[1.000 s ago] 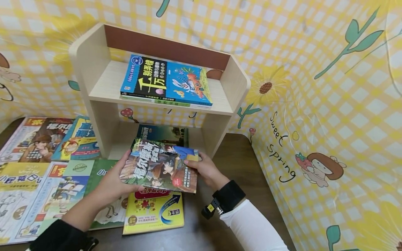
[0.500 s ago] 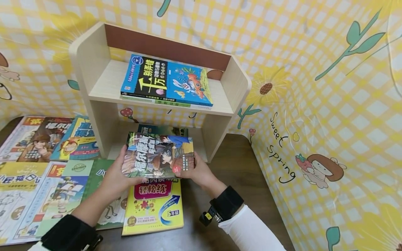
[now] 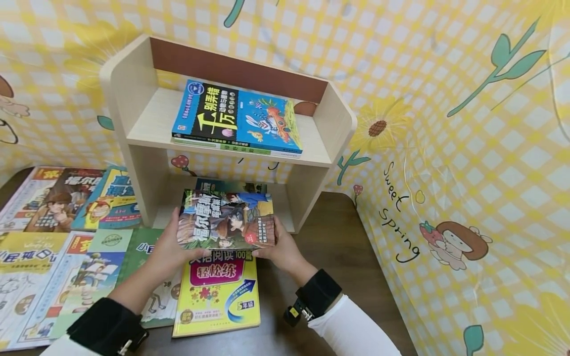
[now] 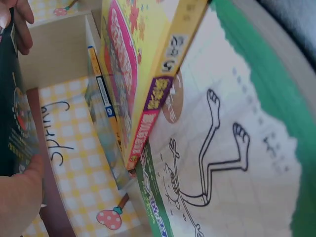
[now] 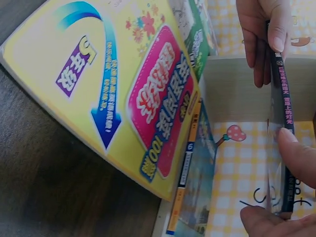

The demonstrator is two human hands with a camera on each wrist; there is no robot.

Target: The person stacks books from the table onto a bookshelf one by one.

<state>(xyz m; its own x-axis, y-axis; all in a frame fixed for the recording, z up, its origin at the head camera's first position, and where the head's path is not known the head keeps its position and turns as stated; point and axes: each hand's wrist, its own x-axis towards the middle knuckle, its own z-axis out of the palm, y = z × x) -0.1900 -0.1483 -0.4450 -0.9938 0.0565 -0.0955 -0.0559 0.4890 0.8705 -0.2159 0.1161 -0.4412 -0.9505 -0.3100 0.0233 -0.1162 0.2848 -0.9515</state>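
Note:
A comic-style book [image 3: 227, 222] with illustrated characters on its cover is held before the lower shelf opening. My left hand [image 3: 166, 249] grips its left end, and my right hand [image 3: 287, 251] grips the right end. Seen from the right wrist, the book's dark spine [image 5: 282, 94] runs between both hands, with thumb and fingers on opposite faces. Its dark back cover [image 4: 17, 118] shows at the left of the left wrist view. Behind it, a dark green book [image 3: 213, 186] lies on the lower shelf, partly hidden. Below the held book is a yellow workbook [image 3: 218, 301] on the table.
A pale wooden two-tier bookshelf [image 3: 307, 190] stands at the back. Its upper tier carries a stack of books topped by blue-and-black covers [image 3: 240, 116]. Several picture books [image 3: 67, 262] cover the table's left side. A yellow checked cloth [image 3: 445, 148] hangs behind and to the right.
The held book has moved away from me and straightened, uncovering more of the yellow workbook. My right hand shifted from the cover's upper right to its right edge. Little differs in the last half second.

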